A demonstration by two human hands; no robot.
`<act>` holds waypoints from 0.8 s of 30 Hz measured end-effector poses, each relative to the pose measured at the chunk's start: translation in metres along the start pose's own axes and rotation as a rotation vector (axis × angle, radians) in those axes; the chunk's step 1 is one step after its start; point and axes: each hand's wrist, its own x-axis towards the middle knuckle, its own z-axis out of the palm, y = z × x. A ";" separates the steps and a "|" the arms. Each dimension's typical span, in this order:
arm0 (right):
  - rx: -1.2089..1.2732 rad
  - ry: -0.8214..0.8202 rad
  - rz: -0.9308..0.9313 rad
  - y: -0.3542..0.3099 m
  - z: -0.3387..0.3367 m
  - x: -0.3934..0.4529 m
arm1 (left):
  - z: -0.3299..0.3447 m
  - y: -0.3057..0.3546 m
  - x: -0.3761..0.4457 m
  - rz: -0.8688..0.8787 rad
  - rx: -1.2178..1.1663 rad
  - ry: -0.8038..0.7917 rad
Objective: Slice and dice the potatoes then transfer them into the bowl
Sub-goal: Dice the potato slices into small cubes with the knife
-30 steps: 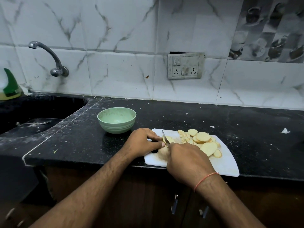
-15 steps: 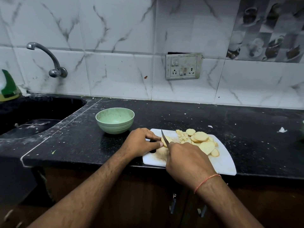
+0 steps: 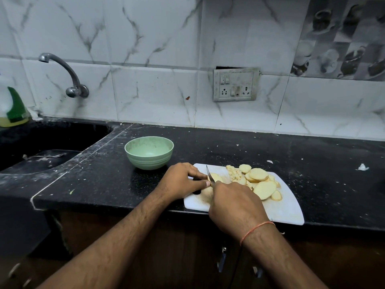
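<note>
1. Now, head view: the right hand (image 3: 233, 205) grips a knife (image 3: 210, 177), fingers curled round its hidden handle, blade tilted over a potato piece (image 3: 215, 177).
2. Beside the blade, the left hand (image 3: 181, 182) pinches that piece, fingers bent.
3. Potato slices (image 3: 261, 184) lie heaped on the white cutting board (image 3: 285, 211).
4. Just left of the board stands the green bowl (image 3: 149, 152).

from my feed, a black stone counter (image 3: 104, 180) dusted with white specks runs across the middle. at nine o'clock a dark sink (image 3: 41, 142) is sunk into it, with a curved metal tap (image 3: 68, 80) on the wall at ten o'clock and a green-and-white bottle (image 3: 11, 107) at the far left edge. white marble tiles (image 3: 156, 90) back it all, carrying a switch-and-socket plate (image 3: 236, 84) near one o'clock. a small white scrap (image 3: 363, 167) lies at three o'clock.
</note>
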 end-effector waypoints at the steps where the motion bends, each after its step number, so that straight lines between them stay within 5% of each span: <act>1: -0.002 0.005 0.001 0.000 0.001 0.000 | 0.000 0.000 0.000 -0.001 0.002 0.002; 24: -0.124 -0.087 -0.059 -0.008 0.000 -0.003 | -0.002 0.004 0.000 -0.011 -0.002 -0.041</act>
